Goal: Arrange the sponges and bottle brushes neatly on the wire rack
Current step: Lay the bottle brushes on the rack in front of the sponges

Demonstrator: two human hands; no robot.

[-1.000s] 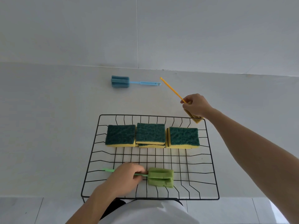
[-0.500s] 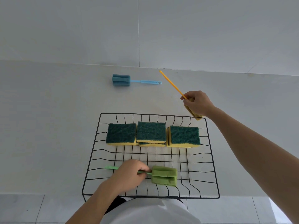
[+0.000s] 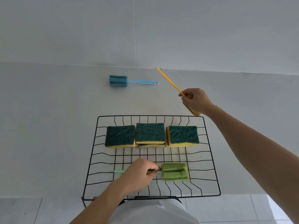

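One broad pale tabletop [image 3: 48,126] carries everything, and it meets a plain wall at the far edge. Next in size, the black wire rack [image 3: 97,138] sits on the near part of the tabletop, right in front of me. Along its far half lies a row of green-topped yellow sponges: the left sponge [image 3: 120,136], the middle sponge [image 3: 150,133], which rests raised on another sponge partly hidden beneath it, and the right sponge [image 3: 183,135], with a further one standing on edge squeezed between the middle and the right.

My left hand [image 3: 139,173] lies low in the near half of the rack, its grip closed on the thin handle of the green bottle brush [image 3: 175,172]; the foam head rests on the wires just to the right of my fingers and the handle tip pokes out to the left.

My right hand [image 3: 196,101] is beyond the rack's far right corner, its grip clamped on the yellow bottle brush [image 3: 169,81], handle slanting up and away to the left, foam head showing below my palm near the rack rim.

Well apart, near the wall, the blue bottle brush [image 3: 119,80] lies flat on the tabletop, handle pointing right.
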